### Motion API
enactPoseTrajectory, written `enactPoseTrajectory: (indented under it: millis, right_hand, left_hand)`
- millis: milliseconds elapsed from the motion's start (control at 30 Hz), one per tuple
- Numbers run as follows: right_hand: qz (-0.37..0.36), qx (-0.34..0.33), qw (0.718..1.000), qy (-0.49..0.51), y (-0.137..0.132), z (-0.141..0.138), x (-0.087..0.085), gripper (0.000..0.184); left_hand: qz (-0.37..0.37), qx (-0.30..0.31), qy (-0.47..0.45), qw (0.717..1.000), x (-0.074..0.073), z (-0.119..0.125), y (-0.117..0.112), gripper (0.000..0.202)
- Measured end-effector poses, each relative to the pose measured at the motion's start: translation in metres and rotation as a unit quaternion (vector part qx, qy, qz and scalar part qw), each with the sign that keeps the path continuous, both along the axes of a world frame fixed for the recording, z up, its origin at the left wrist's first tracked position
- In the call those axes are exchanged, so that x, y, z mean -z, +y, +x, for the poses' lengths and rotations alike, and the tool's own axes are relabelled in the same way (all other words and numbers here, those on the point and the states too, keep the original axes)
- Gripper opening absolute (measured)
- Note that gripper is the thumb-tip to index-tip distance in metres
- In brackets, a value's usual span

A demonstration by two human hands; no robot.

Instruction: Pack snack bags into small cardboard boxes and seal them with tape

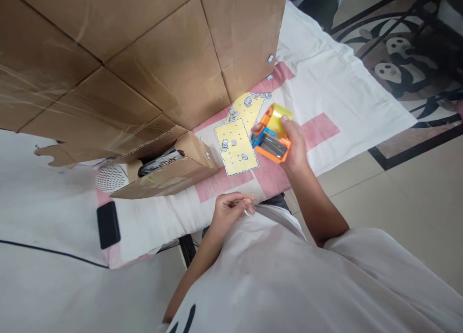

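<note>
The right hand [295, 142] holds an orange and blue tape dispenser [272, 147] fitted with a roll of yellowish tape [279, 119]; its fingers are closed around the dispenser, which is raised above the cloth-covered desk [347, 101], just beside the front yellow sheet [237, 152]. The left hand [229, 210] is at the near edge of the desk, close to the wearer's shirt [275, 256], thumb and fingertips pinched on a small clear piece [247, 213]; it appears to be tape, though the view is too small to confirm. The front sheet overlaps the rear yellow sheet [252, 113], and both bear small printed shapes. Tall cardboard boxes [159, 58] stand behind. To the left are an open carton [170, 179] containing a dark package [161, 164], a white perforated object [111, 177] and a black phone [108, 224] lying flat.
</note>
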State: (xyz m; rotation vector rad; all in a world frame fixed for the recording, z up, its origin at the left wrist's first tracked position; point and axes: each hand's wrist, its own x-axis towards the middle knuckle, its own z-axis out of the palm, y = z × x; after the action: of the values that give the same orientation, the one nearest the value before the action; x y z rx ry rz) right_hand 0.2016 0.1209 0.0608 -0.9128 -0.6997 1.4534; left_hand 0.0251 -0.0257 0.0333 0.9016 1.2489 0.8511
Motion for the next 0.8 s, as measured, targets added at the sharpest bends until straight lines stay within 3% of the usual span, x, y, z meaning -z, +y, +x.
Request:
enactPoseTrajectory:
  millis: [100,300,533,633,733,800]
  right_hand:
    - [0.061,-0.009,0.997,-0.050,0.034,0.020,0.018,0.039]
    - [0.066,-0.027,0.988,-0.140,0.090,0.040,0.058,0.033]
    - [0.103,-0.048,0.956,-0.271,0.099,0.046,0.090,0.030]
    - [0.131,-0.012,0.929,-0.347,0.092,0.060,0.090,0.019]
    - [0.148,0.141,0.892,-0.403,0.077,0.067,0.074,0.003]
    - [0.175,0.237,0.866,-0.404,0.057,0.060,0.052,0.008]
  left_hand:
    - [-0.003,-0.035,-0.001,0.999,0.001,-0.002,0.000,0.045]
    - [-0.009,-0.136,-0.064,0.989,-0.004,0.000,0.004,0.043]
    - [-0.010,-0.188,-0.089,0.978,-0.006,-0.002,0.009,0.044]
    - [0.007,-0.203,-0.077,0.976,-0.003,-0.005,0.007,0.044]
    - [0.036,-0.221,-0.054,0.973,0.000,-0.009,0.002,0.043]
    - [0.053,-0.224,-0.038,0.972,0.001,-0.011,-0.001,0.041]
